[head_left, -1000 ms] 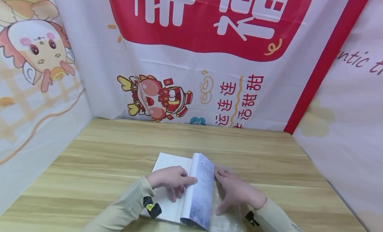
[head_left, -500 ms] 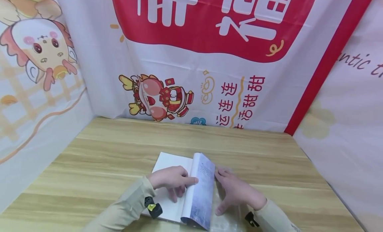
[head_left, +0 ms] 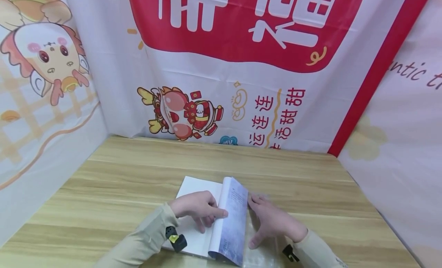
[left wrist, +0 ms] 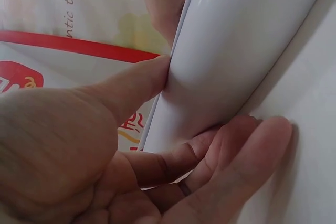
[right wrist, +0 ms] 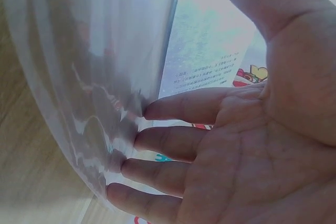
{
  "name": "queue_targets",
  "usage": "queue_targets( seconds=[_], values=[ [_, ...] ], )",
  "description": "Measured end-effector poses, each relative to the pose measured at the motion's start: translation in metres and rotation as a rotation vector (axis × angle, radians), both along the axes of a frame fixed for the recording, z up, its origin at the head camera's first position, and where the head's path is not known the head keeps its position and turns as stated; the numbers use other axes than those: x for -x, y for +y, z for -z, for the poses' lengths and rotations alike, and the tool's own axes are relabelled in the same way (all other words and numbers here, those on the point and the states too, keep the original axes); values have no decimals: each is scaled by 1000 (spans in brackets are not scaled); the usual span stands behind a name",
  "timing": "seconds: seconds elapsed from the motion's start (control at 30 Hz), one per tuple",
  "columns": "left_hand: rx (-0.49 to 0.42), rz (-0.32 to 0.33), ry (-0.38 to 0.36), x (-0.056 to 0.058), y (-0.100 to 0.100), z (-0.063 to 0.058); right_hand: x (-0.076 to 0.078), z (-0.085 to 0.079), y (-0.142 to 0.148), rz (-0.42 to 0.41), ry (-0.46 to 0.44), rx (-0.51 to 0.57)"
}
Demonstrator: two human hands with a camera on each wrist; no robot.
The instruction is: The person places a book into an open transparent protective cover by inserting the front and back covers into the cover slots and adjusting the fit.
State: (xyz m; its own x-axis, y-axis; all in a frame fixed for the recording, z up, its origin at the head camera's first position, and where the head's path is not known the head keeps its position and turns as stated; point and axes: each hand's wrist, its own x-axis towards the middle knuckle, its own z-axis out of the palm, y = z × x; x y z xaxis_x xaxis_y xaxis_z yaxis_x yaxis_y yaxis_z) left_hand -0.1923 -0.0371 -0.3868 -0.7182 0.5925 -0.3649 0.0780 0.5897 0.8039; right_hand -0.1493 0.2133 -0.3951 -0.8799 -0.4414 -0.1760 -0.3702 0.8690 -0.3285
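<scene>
A book with white pages (head_left: 198, 186) lies in front of me, its bluish-purple printed cover (head_left: 235, 218) curled up along the right side. My left hand (head_left: 197, 206) pinches this curled cover, thumb on top and fingers tucked under the roll. In the left wrist view the rolled white sheet (left wrist: 226, 51) runs between thumb and fingers. On the right, my right hand (head_left: 274, 224) rests on a clear plastic sheet (head_left: 260, 256) next to the cover. Its straight fingers (right wrist: 173, 142) press on the shiny plastic in the right wrist view.
The wood-grain table (head_left: 138, 164) extends around the book. A printed cloth (head_left: 224, 76) with red and white patterns hangs behind it, and more printed cloth (head_left: 397, 145) covers the sides. Each wrist wears a black strap mount (head_left: 177, 240).
My left thumb has slid slightly toward the near end of the curled cover. The right hand, book and plastic sheet stay in place.
</scene>
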Motion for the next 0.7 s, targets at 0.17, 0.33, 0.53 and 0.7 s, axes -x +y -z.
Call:
queue_targets(
  seconds=[0.17,0.33,0.53,0.7],
  values=[
    [10,-14,2,-1,1,1,0,0,0,-3,-11,3],
    [15,-17,20,-3,1,-2,2,-1,0,6,-11,-6],
    [28,31,28,-5,0,-5,1,-1,0,3,-10,-6],
    [30,28,23,-6,0,-5,1,-2,0,3,-13,4]
  ],
)
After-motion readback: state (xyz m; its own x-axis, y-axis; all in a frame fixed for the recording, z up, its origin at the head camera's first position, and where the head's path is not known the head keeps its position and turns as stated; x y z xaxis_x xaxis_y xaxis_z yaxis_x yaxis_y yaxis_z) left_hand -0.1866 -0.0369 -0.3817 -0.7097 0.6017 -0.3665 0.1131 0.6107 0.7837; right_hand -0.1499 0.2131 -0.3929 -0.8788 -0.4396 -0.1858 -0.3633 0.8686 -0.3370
